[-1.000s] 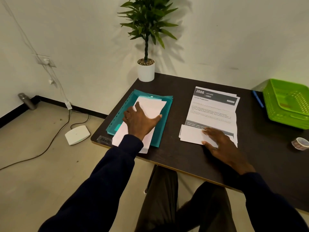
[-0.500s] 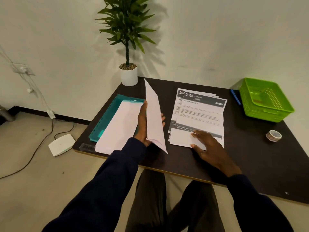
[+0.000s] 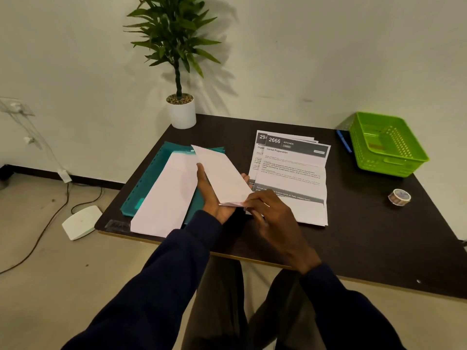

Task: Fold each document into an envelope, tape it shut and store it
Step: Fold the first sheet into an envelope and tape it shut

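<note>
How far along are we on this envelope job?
Done: nothing sealed shows in the green basket. In hand: the left hand holds one envelope up, and the right hand pinches its near end. Left: the creased top document lies on its stack, not inserted, and the tape roll sits apart from both hands.

On the bench (image 3: 366,236), envelopes (image 3: 166,198) lie on a folder (image 3: 149,183) at left, documents (image 3: 293,173) right of it, basket (image 3: 394,165) far right, tape (image 3: 399,197) nearer, plant (image 3: 181,114) far left.
</note>
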